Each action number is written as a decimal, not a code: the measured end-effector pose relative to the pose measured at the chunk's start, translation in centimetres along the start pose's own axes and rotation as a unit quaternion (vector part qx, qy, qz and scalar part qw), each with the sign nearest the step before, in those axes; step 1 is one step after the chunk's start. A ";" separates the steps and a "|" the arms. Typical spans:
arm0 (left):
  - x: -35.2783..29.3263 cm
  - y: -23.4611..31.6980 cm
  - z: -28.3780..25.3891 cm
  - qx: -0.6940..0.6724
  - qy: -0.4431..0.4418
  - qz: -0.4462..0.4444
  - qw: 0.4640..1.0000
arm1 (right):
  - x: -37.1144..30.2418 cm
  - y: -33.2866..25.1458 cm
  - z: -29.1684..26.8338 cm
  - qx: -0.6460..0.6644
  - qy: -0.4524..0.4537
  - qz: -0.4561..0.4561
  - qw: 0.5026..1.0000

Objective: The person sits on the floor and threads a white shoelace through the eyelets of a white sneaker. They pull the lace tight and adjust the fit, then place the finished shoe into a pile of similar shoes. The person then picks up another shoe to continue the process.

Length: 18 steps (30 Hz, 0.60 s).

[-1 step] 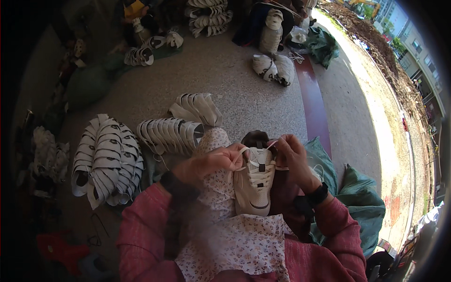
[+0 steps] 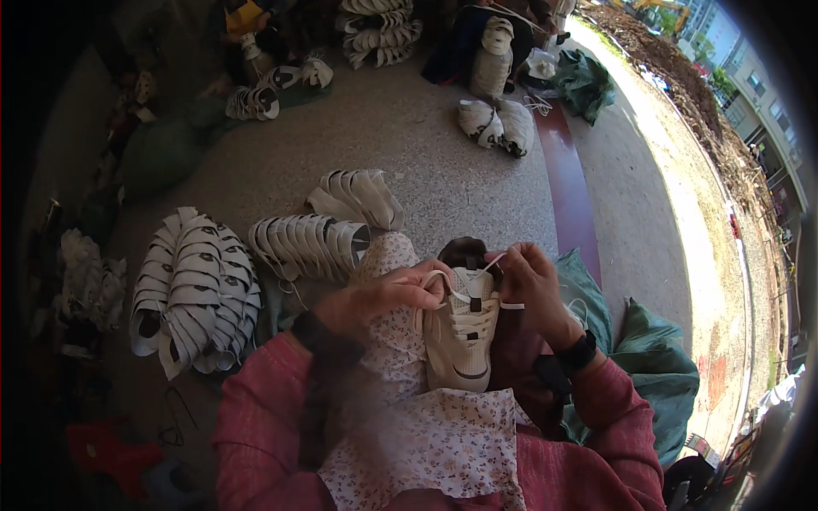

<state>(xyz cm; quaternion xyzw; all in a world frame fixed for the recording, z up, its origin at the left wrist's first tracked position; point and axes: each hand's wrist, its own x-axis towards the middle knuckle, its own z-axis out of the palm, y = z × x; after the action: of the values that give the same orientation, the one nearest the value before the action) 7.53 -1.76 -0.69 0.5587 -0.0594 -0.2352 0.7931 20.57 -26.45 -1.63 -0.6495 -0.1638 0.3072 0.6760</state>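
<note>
A cream shoe upper (image 2: 460, 349) with a dark collar lining rests on my lap, its toe toward me. A pale shoelace (image 2: 470, 320) zigzags across its front. On the left of the collar, my left hand (image 2: 388, 294) is closed in a pinch on a loop of this lace. My right hand (image 2: 537, 285) pinches another stretch of lace beside the top eyelets on the right. A short lace end sticks out below the right fingers. Floral cloth (image 2: 426, 439) covers my lap under the upper.
Stacked white shoe uppers (image 2: 196, 289) lie on the floor to my left, with another row (image 2: 307, 243) nearer my knee. A further bundle (image 2: 498, 126) sits ahead. Green sacks (image 2: 652, 366) are at my right. People work among more uppers at the far side.
My right fingers have shifted very slightly, and the lace between them and the top eyelets shows more and slants upward. My left fingers have moved a little on their loop.
</note>
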 end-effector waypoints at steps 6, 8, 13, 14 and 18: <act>0.1 0.3 0.8 0.301 0.051 0.038 0.951 | 2.2 -4.8 -0.7 0.185 -0.017 0.015 0.983; 0.0 0.1 0.2 0.309 0.026 0.043 0.950 | 5.0 -5.5 -6.1 0.266 -0.001 -0.033 0.964; 0.6 0.5 0.0 0.330 -0.020 0.025 0.943 | 7.3 -11.2 -18.6 0.371 0.134 -0.039 0.918; 0.6 0.7 0.2 0.334 -0.012 0.017 0.942 | 7.4 -11.6 -19.0 0.365 0.128 -0.053 0.921; 0.8 -0.1 0.0 0.370 0.001 0.058 0.927 | 8.0 -12.7 -20.4 0.360 0.119 -0.073 0.922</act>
<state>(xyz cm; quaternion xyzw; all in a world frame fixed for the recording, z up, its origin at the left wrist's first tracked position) 8.17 -2.10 -0.89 0.8080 -0.1740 -0.1497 0.5426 41.89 -36.85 7.26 -0.3803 -0.0072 0.2159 0.8993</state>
